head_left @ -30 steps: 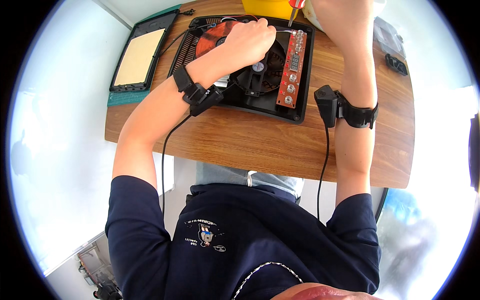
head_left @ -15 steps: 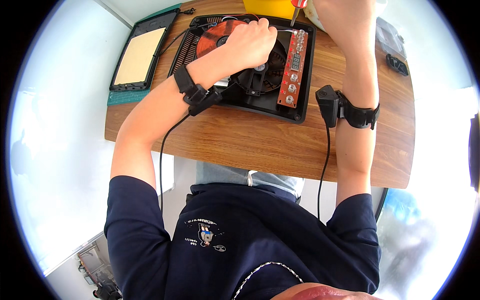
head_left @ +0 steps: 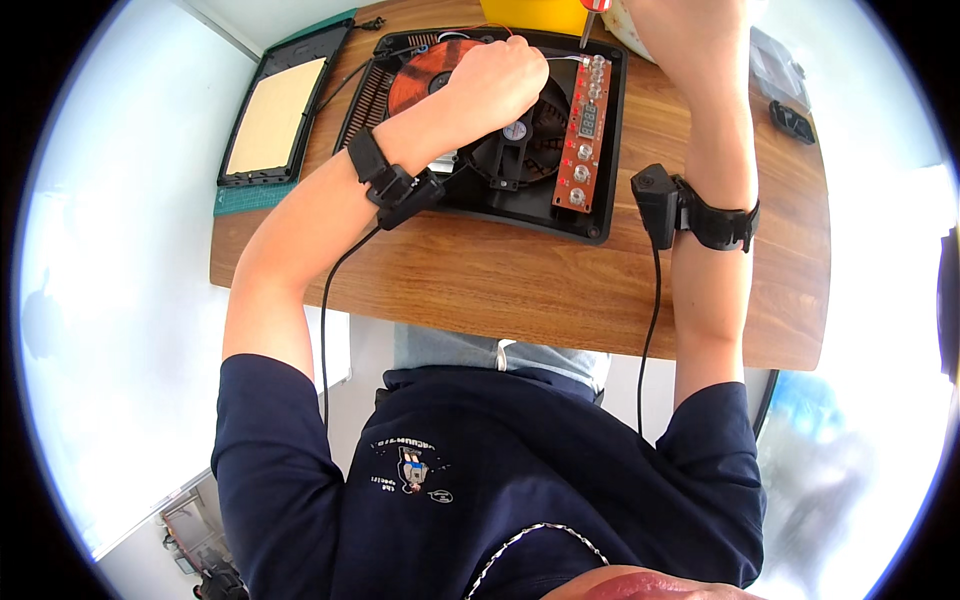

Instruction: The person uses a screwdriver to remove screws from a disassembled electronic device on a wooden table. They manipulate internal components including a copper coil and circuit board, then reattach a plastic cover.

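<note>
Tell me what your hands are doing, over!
Left hand fisted on opened cooker. Right hand mostly out of frame, holding screwdriver at circuit board. Nothing blocking.

Opened black cooker base (head_left: 520, 205) flat on wooden table — copper coil (head_left: 425, 75), fan (head_left: 520, 150), red control board (head_left: 580, 135) exposed.
</note>
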`<state>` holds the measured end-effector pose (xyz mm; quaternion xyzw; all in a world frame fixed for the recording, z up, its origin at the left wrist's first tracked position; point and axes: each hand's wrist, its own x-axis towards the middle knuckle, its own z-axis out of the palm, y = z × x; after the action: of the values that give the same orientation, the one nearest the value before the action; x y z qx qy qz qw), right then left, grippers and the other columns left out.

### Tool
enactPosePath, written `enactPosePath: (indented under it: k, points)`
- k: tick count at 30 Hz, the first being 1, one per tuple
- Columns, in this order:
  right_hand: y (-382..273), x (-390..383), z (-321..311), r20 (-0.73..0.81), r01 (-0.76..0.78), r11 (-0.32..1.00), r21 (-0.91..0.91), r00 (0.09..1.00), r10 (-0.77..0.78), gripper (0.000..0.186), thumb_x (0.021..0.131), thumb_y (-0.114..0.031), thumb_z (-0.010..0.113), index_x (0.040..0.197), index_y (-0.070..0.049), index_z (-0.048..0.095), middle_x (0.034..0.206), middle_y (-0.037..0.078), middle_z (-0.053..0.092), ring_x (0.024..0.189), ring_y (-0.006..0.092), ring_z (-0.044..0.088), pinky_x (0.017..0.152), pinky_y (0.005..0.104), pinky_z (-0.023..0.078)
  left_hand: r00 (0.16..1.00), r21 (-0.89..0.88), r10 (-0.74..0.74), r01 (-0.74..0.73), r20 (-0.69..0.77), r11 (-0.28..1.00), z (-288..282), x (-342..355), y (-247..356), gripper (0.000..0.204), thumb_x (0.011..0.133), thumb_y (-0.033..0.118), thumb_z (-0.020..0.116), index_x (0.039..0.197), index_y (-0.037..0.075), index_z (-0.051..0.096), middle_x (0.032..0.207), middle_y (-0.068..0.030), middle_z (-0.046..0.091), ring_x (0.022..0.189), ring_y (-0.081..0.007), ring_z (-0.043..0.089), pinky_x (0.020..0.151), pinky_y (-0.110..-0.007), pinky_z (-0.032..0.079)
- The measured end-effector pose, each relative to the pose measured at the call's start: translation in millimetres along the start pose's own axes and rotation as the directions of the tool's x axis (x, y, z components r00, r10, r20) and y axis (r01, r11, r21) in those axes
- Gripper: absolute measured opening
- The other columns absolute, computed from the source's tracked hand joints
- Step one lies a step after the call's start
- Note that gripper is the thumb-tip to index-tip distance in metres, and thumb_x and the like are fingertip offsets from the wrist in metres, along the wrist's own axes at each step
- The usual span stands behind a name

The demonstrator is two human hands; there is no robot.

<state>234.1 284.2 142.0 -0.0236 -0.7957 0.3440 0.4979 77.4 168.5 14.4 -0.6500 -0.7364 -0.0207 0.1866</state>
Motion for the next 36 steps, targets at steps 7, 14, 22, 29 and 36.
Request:
enactPosePath:
  k: [7,14,22,29,36]
  points:
    - [-3,-3,1,-0.017,0.035,0.999,-0.029,0.999,-0.035,0.042,0.09,0.004,0.068,0.131,-0.004,0.063,0.11,0.014,0.072,0.107,0.0236,0.071,0.098,0.0359,0.056,0.996,-0.062,0.038,-0.043,-0.081,0.997,6,-2,-3,0.02,0.086,0.012,0.065,0.086,-0.007,0.067,0.089,-0.0249,0.068,0.075,-0.0365,0.072,0.068,-0.042,0.061]
    - [-1,-6,5,-0.027,0.072,0.996,-0.044,0.997,-0.073,0.042,0.091,0.003,0.069,0.132,-0.005,0.063,0.112,0.014,0.072,0.109,0.0246,0.07,0.099,0.037,0.056,0.997,-0.048,0.004,-0.007,-0.072,0.999,5,2,2,0.015,0.079,0.008,0.069,0.074,-0.006,0.07,0.077,-0.0219,0.07,0.074,-0.0333,0.073,0.066,-0.04,0.062]
    - [7,-1,4,0.003,0.044,0.999,-0.008,0.999,-0.044,0.043,0.091,0.002,0.07,0.132,-0.005,0.063,0.113,0.013,0.072,0.109,0.024,0.07,0.098,0.0366,0.056,0.996,-0.076,0.067,-0.071,-0.054,0.995,17,3,-6,0.017,0.081,0.01,0.068,0.074,-0.005,0.071,0.079,-0.0223,0.072,0.075,-0.0326,0.074,0.068,-0.04,0.062]
    - [12,-2,8,-0.021,0.082,0.996,-0.024,0.996,-0.082,0.043,0.09,0.002,0.07,0.132,-0.006,0.064,0.116,0.013,0.071,0.109,0.0232,0.07,0.099,0.0358,0.056,0.996,-0.227,-0.047,0.064,0.081,0.972,4,9,-8,0.025,0.082,0.016,0.066,0.078,-0.008,0.067,0.082,-0.0312,0.067,0.081,-0.0418,0.07,0.072,-0.046,0.058]
    - [4,-4,5,-0.001,0.045,0.999,-0.023,0.999,-0.045,0.043,0.09,0.003,0.071,0.132,-0.005,0.064,0.118,0.013,0.072,0.11,0.0234,0.07,0.099,0.0359,0.056,0.951,-0.291,-0.18,0.251,0.251,0.923,-36,22,-16,0.027,0.082,0.016,0.064,0.081,-0.011,0.067,0.076,-0.027,0.07,0.063,-0.0381,0.069,0.063,-0.044,0.057]
